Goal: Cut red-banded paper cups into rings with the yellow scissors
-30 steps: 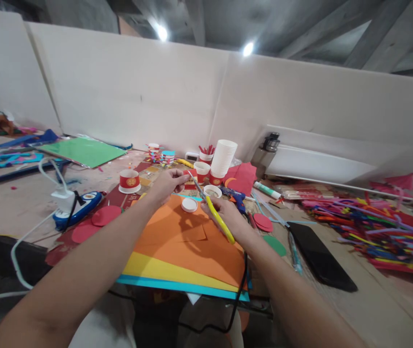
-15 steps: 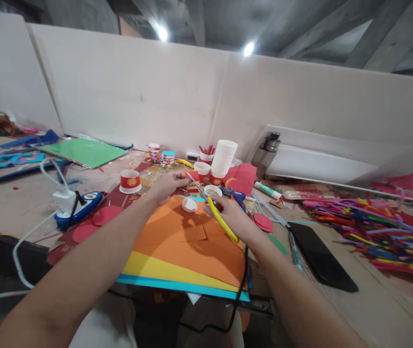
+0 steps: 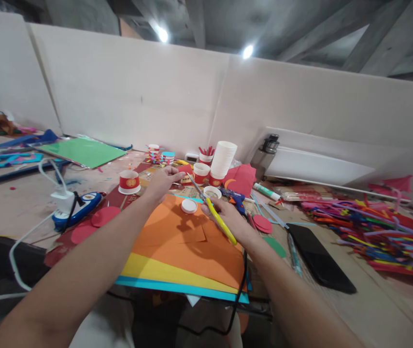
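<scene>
My right hand [image 3: 224, 212] is closed round a pair of scissors [image 3: 221, 223] with yellow handles. The blades point up and to the left, their tips close to a small piece of red paper [image 3: 185, 169]. That paper is pinched between the fingertips of my left hand [image 3: 163, 182]; whether the blades touch it I cannot tell. Below both hands lie orange paper sheets [image 3: 163, 237], with yellow and blue sheets showing beneath. A round white lid [image 3: 189, 206] rests on the orange paper between my arms.
Behind my hands stand a stack of white paper cups [image 3: 223, 159] and a blue glue gun [image 3: 235, 199]. An upturned red-and-white cup [image 3: 129, 182] and a blue power strip [image 3: 78, 211] are at left. To the right lie a black phone [image 3: 320, 258] and many coloured pipe cleaners [image 3: 376, 232].
My left hand has shifted slightly left, the red paper moving with it. The scissors stay in my right hand, nearly in the same place. The view has moved a little.
</scene>
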A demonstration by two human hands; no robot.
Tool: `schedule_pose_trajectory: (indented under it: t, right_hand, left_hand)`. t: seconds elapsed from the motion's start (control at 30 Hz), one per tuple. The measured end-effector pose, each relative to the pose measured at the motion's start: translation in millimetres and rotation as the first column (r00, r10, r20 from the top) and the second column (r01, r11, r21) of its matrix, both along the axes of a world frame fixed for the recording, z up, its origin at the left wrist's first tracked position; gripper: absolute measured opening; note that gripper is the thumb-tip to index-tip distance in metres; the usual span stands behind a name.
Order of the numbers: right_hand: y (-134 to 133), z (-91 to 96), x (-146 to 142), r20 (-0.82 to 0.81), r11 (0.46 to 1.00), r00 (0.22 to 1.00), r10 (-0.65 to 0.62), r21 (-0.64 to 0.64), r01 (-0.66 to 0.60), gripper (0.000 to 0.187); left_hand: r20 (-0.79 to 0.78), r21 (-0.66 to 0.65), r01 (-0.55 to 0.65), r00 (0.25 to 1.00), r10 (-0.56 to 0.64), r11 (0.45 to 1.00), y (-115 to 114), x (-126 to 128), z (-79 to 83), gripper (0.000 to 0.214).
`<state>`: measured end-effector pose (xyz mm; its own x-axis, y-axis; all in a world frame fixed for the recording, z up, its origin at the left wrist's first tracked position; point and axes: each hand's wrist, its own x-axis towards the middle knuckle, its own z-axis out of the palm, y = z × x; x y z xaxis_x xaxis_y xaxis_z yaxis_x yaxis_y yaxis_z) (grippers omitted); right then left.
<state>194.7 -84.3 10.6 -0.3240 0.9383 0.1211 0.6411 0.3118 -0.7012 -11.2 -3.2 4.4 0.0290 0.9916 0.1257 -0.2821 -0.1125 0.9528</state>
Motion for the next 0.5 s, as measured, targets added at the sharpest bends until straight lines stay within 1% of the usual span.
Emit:
schedule_pose_trajectory:
  t: [0.1,0.3,0.4,0.5]
  right_hand:
    - [-0.7,0.8,-2.0,-0.031,1.0,1.0,-0.004,0.003,0.004,0.041]
    - [2.3,-2.0,-3.2,-0.046,1.0,0.999,-0.006,0.025,0.007,0.042]
    - [1.7,0.3,-2.8,-0.038,1.0,0.999,0.002,0.023,-0.001,0.041]
    - [-1.2,5.1,-3.7,-0.039,1.0,0.999,0.002,0.011,-0.002,0.04]
  left_hand:
    - [0.013,-0.003,-0.007,1.0,0.007,1.0,-0.4,1.0,-0.6,0.043]
    - [0.012,0.034,0.049,0.999,-0.05,0.998,-1.7,7.9,-5.3,0.043]
    - [-0.011,0.083,-0.018,1.0,0.019,0.996,-0.2,7.8,-6.0,0.041]
    - [-0.124,0.183,-0.103,0.984,0.127,0.978,0.6,6.4,-5.9,0.035]
